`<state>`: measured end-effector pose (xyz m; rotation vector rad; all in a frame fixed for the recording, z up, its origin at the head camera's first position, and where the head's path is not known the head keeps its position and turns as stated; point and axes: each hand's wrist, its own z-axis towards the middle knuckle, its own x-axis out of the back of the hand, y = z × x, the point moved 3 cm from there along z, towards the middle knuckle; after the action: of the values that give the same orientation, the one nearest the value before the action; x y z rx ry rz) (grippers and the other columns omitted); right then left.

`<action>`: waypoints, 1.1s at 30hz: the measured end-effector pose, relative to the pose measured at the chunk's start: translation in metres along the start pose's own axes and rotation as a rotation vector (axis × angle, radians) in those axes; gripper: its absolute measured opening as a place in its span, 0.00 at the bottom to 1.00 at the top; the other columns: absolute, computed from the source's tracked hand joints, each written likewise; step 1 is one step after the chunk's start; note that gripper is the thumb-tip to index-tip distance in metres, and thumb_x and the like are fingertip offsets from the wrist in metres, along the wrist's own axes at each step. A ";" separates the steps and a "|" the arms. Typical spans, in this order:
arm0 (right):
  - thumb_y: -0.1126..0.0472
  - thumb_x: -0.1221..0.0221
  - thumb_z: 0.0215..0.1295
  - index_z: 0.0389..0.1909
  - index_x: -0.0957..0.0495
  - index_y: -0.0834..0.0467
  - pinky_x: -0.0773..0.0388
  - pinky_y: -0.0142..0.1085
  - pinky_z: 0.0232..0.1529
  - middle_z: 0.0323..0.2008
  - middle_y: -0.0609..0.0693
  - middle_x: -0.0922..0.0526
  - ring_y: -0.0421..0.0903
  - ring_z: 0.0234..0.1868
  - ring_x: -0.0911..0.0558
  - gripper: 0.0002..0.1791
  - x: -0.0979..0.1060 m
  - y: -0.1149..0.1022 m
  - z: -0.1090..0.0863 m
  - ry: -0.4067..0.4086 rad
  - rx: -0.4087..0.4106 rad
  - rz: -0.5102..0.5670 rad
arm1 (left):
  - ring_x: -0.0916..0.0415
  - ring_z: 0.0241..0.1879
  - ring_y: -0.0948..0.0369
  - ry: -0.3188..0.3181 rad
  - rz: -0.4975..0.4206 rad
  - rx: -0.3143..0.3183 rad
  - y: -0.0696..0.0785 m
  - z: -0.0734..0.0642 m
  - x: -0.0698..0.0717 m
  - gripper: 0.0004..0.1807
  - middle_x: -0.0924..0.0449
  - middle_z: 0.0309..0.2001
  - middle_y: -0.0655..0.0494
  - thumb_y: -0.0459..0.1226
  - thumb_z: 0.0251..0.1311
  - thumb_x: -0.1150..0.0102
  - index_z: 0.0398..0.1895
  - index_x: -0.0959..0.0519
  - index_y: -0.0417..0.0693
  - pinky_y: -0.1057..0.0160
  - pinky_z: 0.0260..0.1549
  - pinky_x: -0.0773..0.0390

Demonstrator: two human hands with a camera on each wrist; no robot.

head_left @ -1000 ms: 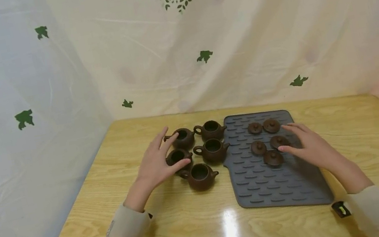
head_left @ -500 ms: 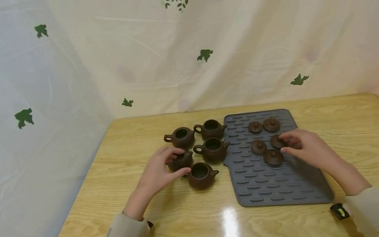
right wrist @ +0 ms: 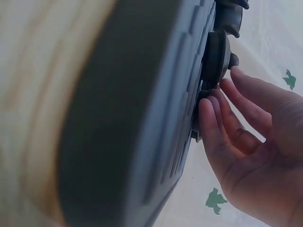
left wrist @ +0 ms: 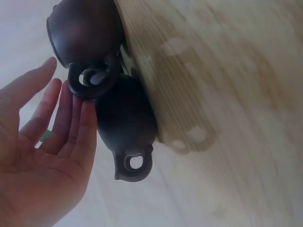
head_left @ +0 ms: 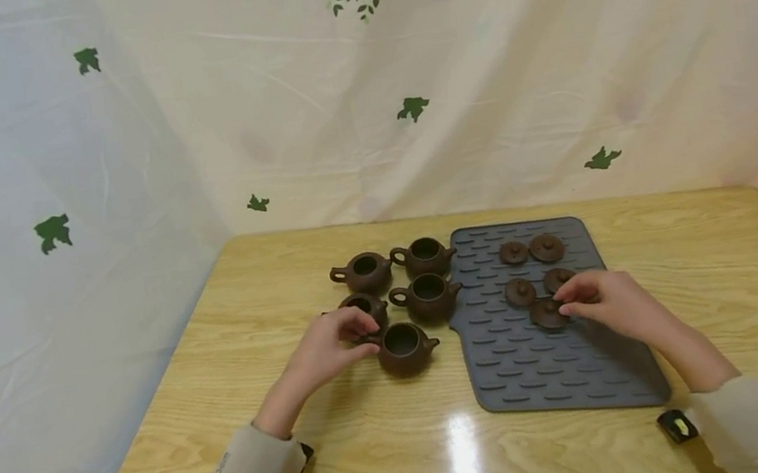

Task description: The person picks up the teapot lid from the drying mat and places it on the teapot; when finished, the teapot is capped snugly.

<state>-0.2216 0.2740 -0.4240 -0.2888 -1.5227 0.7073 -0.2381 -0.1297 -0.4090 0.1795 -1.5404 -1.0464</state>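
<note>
In the head view my left hand (head_left: 327,351) is at the handle of the front small brown teapot (head_left: 405,352), which has no lid on. The left wrist view shows its thumb and fingers apart beside that handle (left wrist: 92,82), not closed round it. A second teapot (left wrist: 125,116) sits just beyond the fingertips. On the right, my right hand (head_left: 612,305) reaches over the dark grey mat (head_left: 541,377) to the front brown lid (head_left: 549,315). Its thumb tip is close to the lid's knob (right wrist: 234,60), with the fingers half bent; whether they touch it I cannot tell.
Several other open teapots (head_left: 430,298) stand close together left of the mat. More round lids (head_left: 521,293) lie on the mat behind the front one. The wooden table (head_left: 387,455) ends at a pale curtain (head_left: 334,151).
My left hand has come nearer, from over the rear left teapots to the front teapot's handle. My right hand has moved nearer too, its fingers drawing together at the front lid.
</note>
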 end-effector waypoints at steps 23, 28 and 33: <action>0.59 0.33 0.63 0.41 0.15 0.56 0.23 0.32 0.35 0.39 0.51 0.14 0.42 0.36 0.17 0.07 -0.006 -0.002 0.005 -0.028 -0.017 0.073 | 0.15 0.41 0.58 0.005 0.001 0.102 -0.002 0.004 -0.009 0.05 0.13 0.38 0.51 0.31 0.58 0.31 0.37 0.16 0.45 0.63 0.42 0.15; 0.60 0.33 0.63 0.40 0.15 0.56 0.22 0.31 0.35 0.40 0.52 0.14 0.39 0.36 0.17 0.07 -0.004 -0.002 0.003 -0.025 -0.007 0.087 | 0.15 0.40 0.59 0.010 0.005 0.119 -0.002 0.005 -0.009 0.05 0.13 0.38 0.52 0.31 0.57 0.31 0.36 0.16 0.46 0.64 0.41 0.16; 0.58 0.33 0.63 0.41 0.15 0.54 0.22 0.30 0.36 0.41 0.51 0.14 0.36 0.37 0.18 0.07 -0.004 -0.004 0.004 -0.027 0.013 0.105 | 0.15 0.40 0.60 0.006 0.014 0.137 -0.002 0.005 -0.009 0.05 0.13 0.38 0.53 0.32 0.58 0.30 0.36 0.15 0.48 0.64 0.42 0.16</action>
<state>-0.2236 0.2677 -0.4243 -0.3529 -1.5363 0.8065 -0.2406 -0.1223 -0.4162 0.2663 -1.6060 -0.9291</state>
